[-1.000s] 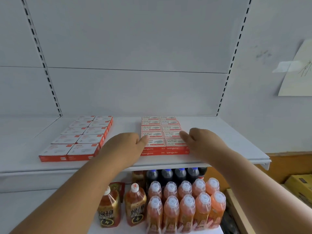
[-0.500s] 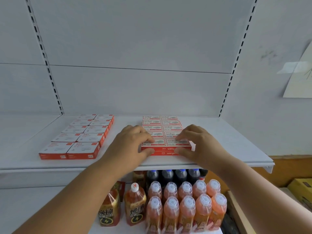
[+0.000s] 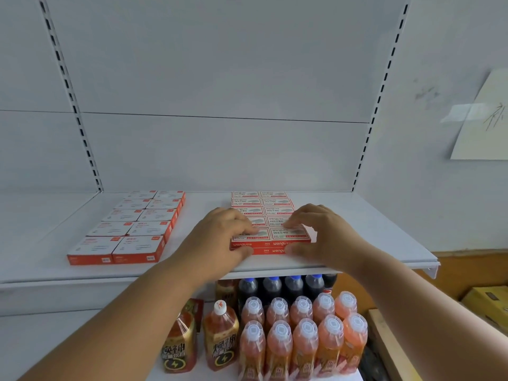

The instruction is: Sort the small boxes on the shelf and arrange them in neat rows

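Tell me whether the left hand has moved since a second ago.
Yes. The left hand has come up from beside the staple box block onto its front corner, fingers now on top.

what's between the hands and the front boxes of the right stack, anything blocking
Nothing visible. The left hand and the right hand are already on the front boxes of the right stack, fingers on top and thumbs at the front face. The other block of boxes lies apart, to the left on the shelf.
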`<control>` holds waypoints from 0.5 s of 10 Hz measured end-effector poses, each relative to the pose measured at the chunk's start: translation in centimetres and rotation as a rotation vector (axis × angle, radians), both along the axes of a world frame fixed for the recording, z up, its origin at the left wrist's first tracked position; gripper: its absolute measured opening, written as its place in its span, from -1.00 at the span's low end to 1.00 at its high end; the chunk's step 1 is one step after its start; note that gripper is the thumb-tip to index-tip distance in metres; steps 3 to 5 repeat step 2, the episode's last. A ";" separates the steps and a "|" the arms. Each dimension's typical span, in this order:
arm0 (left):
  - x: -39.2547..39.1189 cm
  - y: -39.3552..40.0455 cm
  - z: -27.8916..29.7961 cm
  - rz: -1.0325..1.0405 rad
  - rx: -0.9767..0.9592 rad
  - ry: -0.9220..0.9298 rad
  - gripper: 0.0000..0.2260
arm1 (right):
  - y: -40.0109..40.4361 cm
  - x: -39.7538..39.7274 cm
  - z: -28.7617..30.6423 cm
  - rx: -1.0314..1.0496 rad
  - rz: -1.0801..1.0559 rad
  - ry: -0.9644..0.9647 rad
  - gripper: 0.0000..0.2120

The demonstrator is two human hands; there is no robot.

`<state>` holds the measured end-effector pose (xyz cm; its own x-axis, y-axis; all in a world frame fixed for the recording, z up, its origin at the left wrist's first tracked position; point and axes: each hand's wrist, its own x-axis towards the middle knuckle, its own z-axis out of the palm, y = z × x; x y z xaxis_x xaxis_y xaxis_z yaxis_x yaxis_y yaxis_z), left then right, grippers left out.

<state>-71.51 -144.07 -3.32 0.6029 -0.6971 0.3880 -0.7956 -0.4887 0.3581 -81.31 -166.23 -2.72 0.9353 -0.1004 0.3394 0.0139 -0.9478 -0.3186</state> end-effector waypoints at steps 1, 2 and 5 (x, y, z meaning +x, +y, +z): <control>0.2 0.0 0.1 -0.006 0.019 0.004 -0.59 | 0.3 0.0 0.5 -0.008 -0.013 0.039 -0.56; -0.1 0.3 0.4 0.005 -0.006 -0.012 -0.54 | 1.1 -0.3 1.6 -0.021 -0.058 0.036 -0.53; -0.1 0.3 0.4 0.005 -0.006 -0.012 -0.54 | 1.1 -0.3 1.6 -0.021 -0.058 0.036 -0.53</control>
